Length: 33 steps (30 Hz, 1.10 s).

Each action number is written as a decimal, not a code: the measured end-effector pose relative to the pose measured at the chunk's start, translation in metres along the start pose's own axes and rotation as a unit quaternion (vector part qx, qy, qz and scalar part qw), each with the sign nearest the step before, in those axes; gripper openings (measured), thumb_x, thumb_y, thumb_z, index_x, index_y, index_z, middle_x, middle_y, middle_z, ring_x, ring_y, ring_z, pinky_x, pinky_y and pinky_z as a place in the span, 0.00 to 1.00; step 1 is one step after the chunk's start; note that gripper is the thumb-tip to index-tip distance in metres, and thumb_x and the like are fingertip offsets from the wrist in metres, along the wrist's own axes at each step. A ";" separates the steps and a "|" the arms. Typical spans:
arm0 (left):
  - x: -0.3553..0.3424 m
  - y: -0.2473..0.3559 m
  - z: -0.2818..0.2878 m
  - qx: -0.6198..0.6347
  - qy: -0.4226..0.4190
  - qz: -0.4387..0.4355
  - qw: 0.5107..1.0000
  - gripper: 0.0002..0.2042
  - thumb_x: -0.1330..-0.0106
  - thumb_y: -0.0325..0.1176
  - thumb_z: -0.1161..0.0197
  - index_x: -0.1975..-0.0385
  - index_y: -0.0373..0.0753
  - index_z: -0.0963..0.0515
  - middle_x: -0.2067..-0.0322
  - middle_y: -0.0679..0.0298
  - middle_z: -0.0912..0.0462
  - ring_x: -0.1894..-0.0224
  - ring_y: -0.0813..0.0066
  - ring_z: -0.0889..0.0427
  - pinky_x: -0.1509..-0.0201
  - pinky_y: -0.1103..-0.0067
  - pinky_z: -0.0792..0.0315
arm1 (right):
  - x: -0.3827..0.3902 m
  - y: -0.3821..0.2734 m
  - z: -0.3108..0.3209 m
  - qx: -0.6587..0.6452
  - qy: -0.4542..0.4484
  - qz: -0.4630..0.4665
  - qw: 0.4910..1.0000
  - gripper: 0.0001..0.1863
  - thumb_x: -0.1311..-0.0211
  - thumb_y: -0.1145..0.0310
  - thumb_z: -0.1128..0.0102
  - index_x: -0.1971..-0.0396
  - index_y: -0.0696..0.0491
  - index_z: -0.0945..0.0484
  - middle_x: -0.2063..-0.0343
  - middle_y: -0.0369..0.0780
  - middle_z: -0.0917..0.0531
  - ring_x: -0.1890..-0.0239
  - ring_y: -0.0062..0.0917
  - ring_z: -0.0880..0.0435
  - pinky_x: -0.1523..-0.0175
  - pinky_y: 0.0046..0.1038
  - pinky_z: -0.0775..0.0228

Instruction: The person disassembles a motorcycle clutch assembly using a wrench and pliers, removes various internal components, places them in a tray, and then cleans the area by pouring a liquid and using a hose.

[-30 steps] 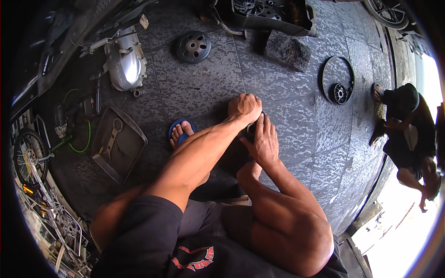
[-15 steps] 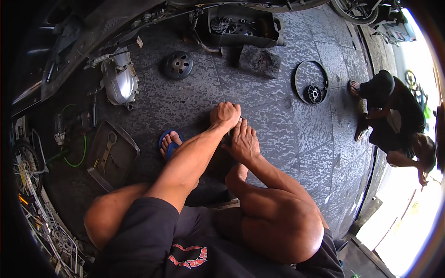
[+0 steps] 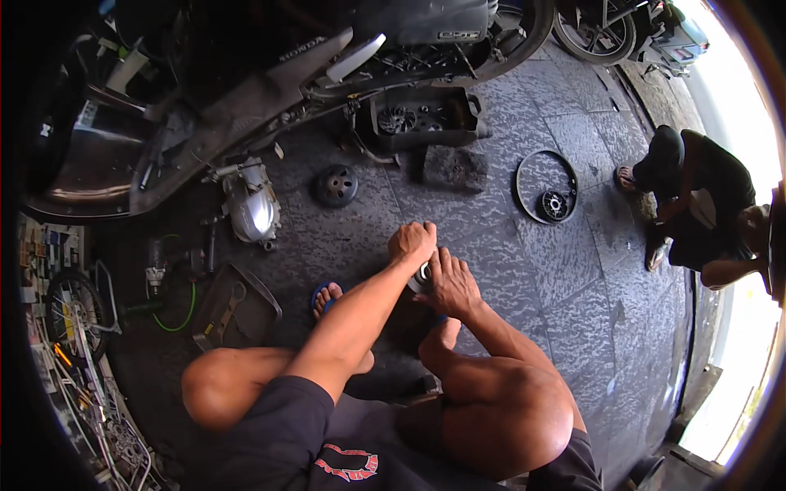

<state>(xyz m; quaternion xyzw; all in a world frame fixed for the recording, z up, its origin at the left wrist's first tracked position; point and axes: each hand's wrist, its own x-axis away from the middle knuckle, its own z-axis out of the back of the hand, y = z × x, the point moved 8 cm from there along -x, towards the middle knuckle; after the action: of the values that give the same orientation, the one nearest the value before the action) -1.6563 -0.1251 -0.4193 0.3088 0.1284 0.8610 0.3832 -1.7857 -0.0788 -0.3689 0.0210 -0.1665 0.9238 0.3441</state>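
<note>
My left hand (image 3: 413,241) is closed in a fist at centre, gripping something hidden under its fingers. Just below and right of it, my right hand (image 3: 450,282) has its fingers curled over a round dark metal part (image 3: 421,280) with a pale inner ring, partly covered by both hands and between my feet. Beyond them lie a round holed metal bell (image 3: 336,186), a silver engine casing (image 3: 254,213) and a dark block (image 3: 454,168). A tray (image 3: 260,286) holding a wrench (image 3: 233,303) is left of my feet.
A motorbike (image 3: 409,20) spans the top, above a parts pan (image 3: 475,123). A belt (image 3: 521,196) encircles a pulley (image 3: 554,204) at right. Another person (image 3: 708,204) squats at far right. A power tool with green hose (image 3: 155,270) and a spoked wheel (image 3: 74,319) are left.
The view has tilted up, showing more motorbike, so floor objects appear lower. My hands remain together on the part, more of whose ring now shows. The other person's posture is much the same.
</note>
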 end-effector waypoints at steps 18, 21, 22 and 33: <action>-0.071 -0.057 0.071 -0.009 0.083 0.040 0.996 0.33 0.29 0.59 0.52 0.67 0.29 0.15 0.64 0.38 0.16 0.54 0.42 0.16 0.47 0.58 0.25 | -0.080 -0.015 0.022 -0.222 0.133 0.055 0.964 0.39 0.36 0.47 0.42 0.34 0.60 0.36 0.35 0.55 0.34 0.39 0.50 0.31 0.34 0.44 0.38; -0.066 -0.071 0.055 0.014 0.055 0.061 0.997 0.35 0.29 0.60 0.54 0.69 0.28 0.16 0.64 0.37 0.16 0.52 0.41 0.17 0.45 0.58 0.27 | -0.078 -0.002 0.017 -0.288 0.141 0.050 0.946 0.29 0.32 0.54 0.44 0.39 0.59 0.30 0.39 0.51 0.28 0.41 0.47 0.27 0.35 0.41 0.35; -0.067 -0.075 0.047 0.032 0.023 0.071 0.997 0.36 0.28 0.61 0.56 0.66 0.26 0.16 0.62 0.36 0.17 0.50 0.41 0.18 0.44 0.58 0.28 | -0.078 0.004 0.015 -0.306 0.150 0.049 0.939 0.26 0.31 0.56 0.45 0.41 0.59 0.28 0.40 0.51 0.26 0.41 0.47 0.26 0.36 0.40 0.34; -0.023 -0.021 0.070 0.107 -0.063 -0.243 0.962 0.25 0.28 0.53 0.47 0.47 0.35 0.24 0.52 0.46 0.21 0.48 0.45 0.21 0.43 0.61 0.29 | -0.184 0.186 0.052 -0.211 0.337 -0.238 0.886 0.20 0.27 0.55 0.50 0.68 0.56 0.21 0.71 0.58 0.17 0.66 0.58 0.18 0.59 0.53 0.26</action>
<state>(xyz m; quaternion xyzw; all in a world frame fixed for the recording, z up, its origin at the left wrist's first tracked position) -1.5884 -0.1288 -0.3843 0.3610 0.2662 0.7020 0.5532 -1.7684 -0.3431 -0.4022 -0.3256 -0.2218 0.7089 0.5851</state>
